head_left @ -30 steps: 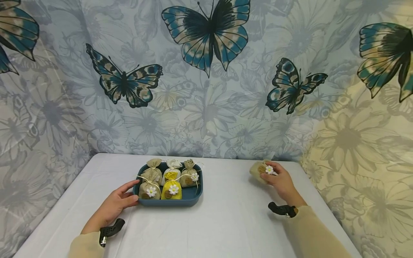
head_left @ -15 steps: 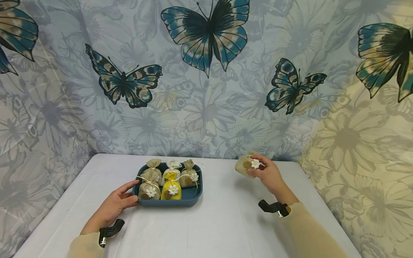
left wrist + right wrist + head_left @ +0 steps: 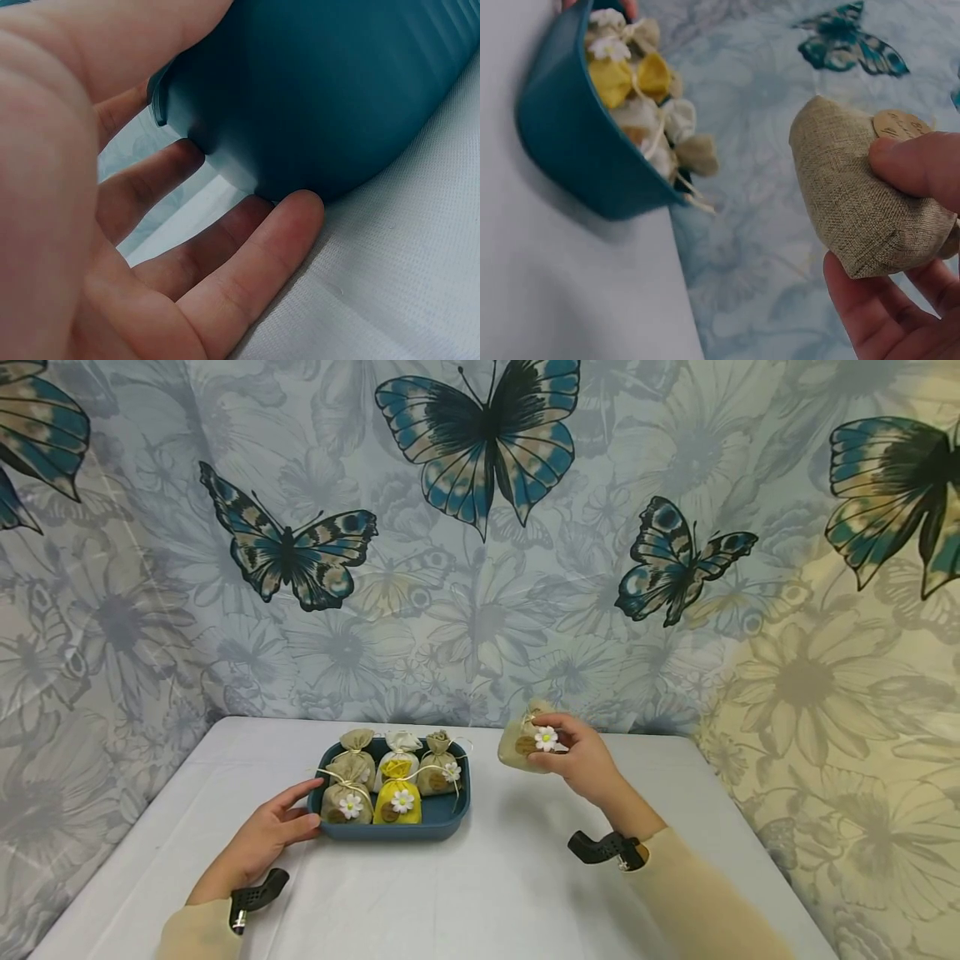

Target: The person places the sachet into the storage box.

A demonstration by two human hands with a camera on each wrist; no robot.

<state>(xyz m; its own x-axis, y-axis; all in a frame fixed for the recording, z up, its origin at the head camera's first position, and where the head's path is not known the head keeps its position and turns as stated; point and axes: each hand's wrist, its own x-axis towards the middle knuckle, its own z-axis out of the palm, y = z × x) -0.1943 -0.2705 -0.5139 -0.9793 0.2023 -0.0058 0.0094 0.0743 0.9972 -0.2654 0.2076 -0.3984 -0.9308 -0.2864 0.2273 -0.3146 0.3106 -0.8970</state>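
Observation:
In the head view my right hand (image 3: pixel 581 764) holds a beige linen sachet (image 3: pixel 517 745) with a white daisy above the table, right of the tray. The right wrist view shows thumb and fingers gripping the sachet (image 3: pixel 855 187) by its sides; part of its round tag shows. My left hand (image 3: pixel 262 835) touches the left end of the blue tray (image 3: pixel 390 832), its fingers fairly straight against the outer wall (image 3: pixel 300 97). Inside stand several tied sachets: a yellow one (image 3: pixel 397 789) and a beige one (image 3: pixel 348 797) in front, a white one (image 3: pixel 390 745) and others behind.
A white cloth (image 3: pixel 450 902) covers the table. The tray's front right corner shows bare floor (image 3: pixel 444 810). Behind the table hangs a butterfly-print fabric backdrop (image 3: pixel 487 635). Black wrist mounts (image 3: pixel 607 850) sit on both wrists.
My right hand has carried the beige sachet leftward from the table's right side, raising it a little toward the tray. The left hand and tray have stayed where they were.

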